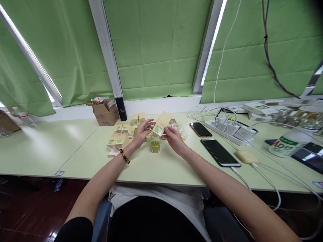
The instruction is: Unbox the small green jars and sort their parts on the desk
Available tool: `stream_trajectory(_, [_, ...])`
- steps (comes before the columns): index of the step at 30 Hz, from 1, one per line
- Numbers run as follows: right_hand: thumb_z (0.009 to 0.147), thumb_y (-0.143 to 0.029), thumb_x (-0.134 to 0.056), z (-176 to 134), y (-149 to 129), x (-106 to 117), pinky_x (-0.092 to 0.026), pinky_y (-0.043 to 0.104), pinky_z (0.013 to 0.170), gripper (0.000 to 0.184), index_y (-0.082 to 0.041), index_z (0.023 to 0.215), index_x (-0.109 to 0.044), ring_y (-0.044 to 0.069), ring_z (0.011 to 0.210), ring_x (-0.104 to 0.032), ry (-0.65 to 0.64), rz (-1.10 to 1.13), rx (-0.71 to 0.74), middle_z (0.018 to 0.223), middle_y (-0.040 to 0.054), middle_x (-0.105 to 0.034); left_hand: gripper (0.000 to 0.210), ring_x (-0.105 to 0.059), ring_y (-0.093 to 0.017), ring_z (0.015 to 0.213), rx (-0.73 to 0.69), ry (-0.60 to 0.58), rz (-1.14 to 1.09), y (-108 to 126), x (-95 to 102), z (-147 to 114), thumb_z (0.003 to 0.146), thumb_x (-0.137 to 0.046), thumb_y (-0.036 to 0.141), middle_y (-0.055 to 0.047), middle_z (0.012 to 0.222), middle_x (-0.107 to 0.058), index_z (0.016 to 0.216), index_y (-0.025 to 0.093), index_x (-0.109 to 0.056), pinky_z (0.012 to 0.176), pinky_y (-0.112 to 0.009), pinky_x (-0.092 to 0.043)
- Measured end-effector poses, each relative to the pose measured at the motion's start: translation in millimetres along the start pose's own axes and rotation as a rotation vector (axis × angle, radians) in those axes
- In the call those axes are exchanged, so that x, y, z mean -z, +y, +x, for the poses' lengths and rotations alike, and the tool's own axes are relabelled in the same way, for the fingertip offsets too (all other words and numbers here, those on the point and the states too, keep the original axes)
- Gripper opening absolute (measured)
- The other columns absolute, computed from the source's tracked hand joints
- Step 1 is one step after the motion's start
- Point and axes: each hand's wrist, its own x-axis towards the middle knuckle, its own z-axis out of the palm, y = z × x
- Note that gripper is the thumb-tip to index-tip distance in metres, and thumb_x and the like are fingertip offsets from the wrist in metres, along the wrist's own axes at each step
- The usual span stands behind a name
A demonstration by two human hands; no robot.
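Observation:
A pale yellow cardboard carton [163, 121] with a green and white square on it is tilted above the table. My right hand [174, 138] pinches its lower right corner between thumb and fingers. My left hand [141, 132], a beaded bracelet on the wrist, has its fingers stretched out by the carton's left side; whether they touch it I cannot make out. Below the carton, a small glass jar with green contents [155, 146] stands on the table. Several similar cartons [116, 141] lie left of my left hand. Partly hidden behind my right hand is a clear plastic tray [182, 131].
Two phones [220, 153] and a power strip [228, 131] with tangled white cables lie to the right, near a white bottle [290, 143]. Against the wall stand a brown cardboard box [106, 113] and a black cylinder [121, 109]. The table's front edge [161, 183] runs before my lap.

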Motion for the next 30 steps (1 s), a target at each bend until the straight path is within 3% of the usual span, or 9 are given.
stream_trajectory(3, [0.073,-0.072,-0.085,1,1,1,-0.059,0.032,0.074,0.055,-0.024,0.096,-0.071,0.018,0.08,-0.071,-0.011,0.078,-0.046,0.092,0.0044,-0.076,0.058,-0.061,-0.029,0.134,-0.072,-0.039,0.105,-9,-5.9,-10,0.087,-0.067,0.025,-0.015,0.148,-0.064,0.144,0.019,-0.058,0.112,-0.044,-0.047])
stream_trajectory(7, [0.073,-0.073,-0.085,0,5,-1,-0.061,0.034,0.073,0.057,-0.024,0.099,-0.07,0.019,0.078,-0.072,-0.014,0.095,-0.053,0.09,0.0044,-0.077,0.062,-0.058,-0.03,0.139,-0.098,-0.026,0.19,-16,-13.0,-24,0.095,-0.066,0.035,-0.016,0.152,-0.061,0.153,0.021,-0.049,0.109,-0.042,-0.046])
stream_trajectory(12, [0.072,-0.069,-0.088,0,11,0,-0.061,0.033,0.072,0.056,-0.024,0.099,-0.07,0.018,0.076,-0.073,0.0,0.095,-0.05,0.087,0.0034,-0.078,0.059,-0.057,-0.03,0.14,-0.091,-0.021,0.156,-16,-15.6,-29,0.099,-0.064,0.043,-0.017,0.152,-0.059,0.152,0.022,-0.047,0.106,-0.039,-0.045])
stream_trajectory(17, [0.07,-0.068,-0.09,1,15,1,-0.061,0.032,0.071,0.056,-0.023,0.095,-0.068,0.016,0.072,-0.072,0.002,0.074,-0.049,0.081,0.0012,-0.077,0.057,-0.056,-0.03,0.14,-0.07,-0.009,0.144,-19,-14.9,-30,0.099,-0.066,0.044,-0.015,0.15,-0.06,0.149,0.025,-0.047,0.104,-0.039,-0.044])
stream_trajectory(30, [0.074,-0.066,-0.088,1,18,4,-0.061,0.035,0.076,0.058,-0.023,0.107,-0.069,0.016,0.073,-0.071,-0.026,0.001,-0.03,0.087,0.0026,-0.08,0.052,-0.058,-0.029,0.136,-0.073,-0.005,0.104,-22,-12.3,-30,0.097,-0.067,0.043,-0.012,0.145,-0.062,0.144,0.028,-0.049,0.105,-0.042,-0.046])
